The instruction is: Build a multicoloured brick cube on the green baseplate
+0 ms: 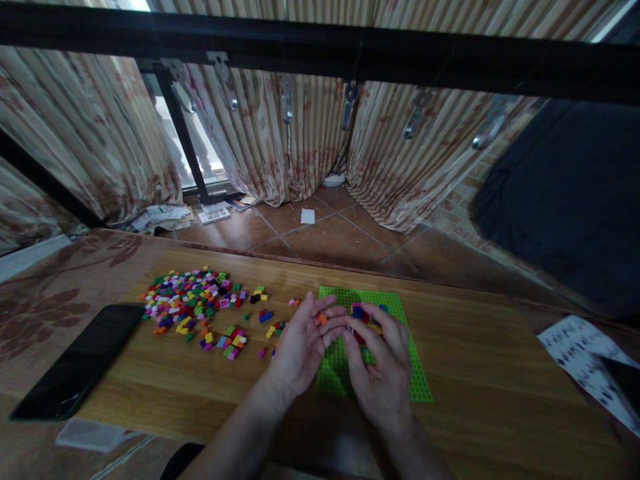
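My left hand is turned palm up over the left part of the green baseplate, its fingers slightly curled. An orange building brick lies on those fingers. My right hand is over the baseplate with thumb and forefinger brought together close to the left fingertips. Whatever is between them, if anything, is too small to make out. Behind the right fingers, a cluster of red, blue and yellow bricks on the baseplate is partly hidden.
A big pile of mixed bricks spreads over the wooden table at left, with smaller groups nearer my hands. A black tray-like slab overlaps the table's left end. A printed sheet lies at far right. A dark metal bar crosses above.
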Motion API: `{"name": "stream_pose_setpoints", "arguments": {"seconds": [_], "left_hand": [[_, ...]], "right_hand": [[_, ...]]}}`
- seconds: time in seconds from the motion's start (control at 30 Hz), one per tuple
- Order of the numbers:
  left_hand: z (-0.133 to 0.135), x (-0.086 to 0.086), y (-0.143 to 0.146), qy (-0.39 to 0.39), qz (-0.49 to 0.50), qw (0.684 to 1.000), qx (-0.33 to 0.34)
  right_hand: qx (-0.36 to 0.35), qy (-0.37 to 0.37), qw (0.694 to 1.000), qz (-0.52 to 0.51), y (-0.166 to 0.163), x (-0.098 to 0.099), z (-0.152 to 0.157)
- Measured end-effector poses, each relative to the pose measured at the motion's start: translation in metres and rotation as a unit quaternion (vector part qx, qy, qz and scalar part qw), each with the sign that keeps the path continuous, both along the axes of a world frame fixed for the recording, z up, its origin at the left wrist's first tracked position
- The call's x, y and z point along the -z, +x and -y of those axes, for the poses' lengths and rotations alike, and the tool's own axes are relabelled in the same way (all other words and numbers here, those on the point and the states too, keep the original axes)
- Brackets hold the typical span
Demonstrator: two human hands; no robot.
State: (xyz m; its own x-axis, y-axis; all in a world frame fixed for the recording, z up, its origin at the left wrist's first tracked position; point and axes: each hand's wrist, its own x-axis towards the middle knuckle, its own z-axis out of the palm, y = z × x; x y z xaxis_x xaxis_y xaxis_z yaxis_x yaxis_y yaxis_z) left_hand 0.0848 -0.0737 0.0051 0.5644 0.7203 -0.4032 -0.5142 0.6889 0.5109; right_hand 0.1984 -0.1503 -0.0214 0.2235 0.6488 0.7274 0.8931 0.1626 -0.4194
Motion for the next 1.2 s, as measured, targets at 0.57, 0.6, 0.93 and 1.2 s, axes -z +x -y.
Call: {"name": "stream_pose_setpoints", "arguments": {"seconds": [0.57, 0.6, 0.93, 1.2], "left_hand": [[0.007, 0.012, 0.004, 0.221, -0.159, 0.962, -0.008], [0.006, 0.013, 0.004, 0.250, -0.182, 0.951, 0.006], [0.008, 0.018, 0.007, 0.284, -0.211, 0.932, 0.082], [0.010, 0.025, 0.007, 0.429, -0.280, 0.855, 0.083]], "right_hand": [[0.039, -0.026, 0.998, 0.049, 0.007, 0.002, -0.001], [0.040, -0.027, 0.997, 0.056, 0.009, 0.001, 0.000], [-0.020, -0.062, 0.996, 0.060, 0.012, 0.000, 0.004], [0.009, -0.032, 0.999, 0.018, 0.026, 0.002, 0.007]]}}
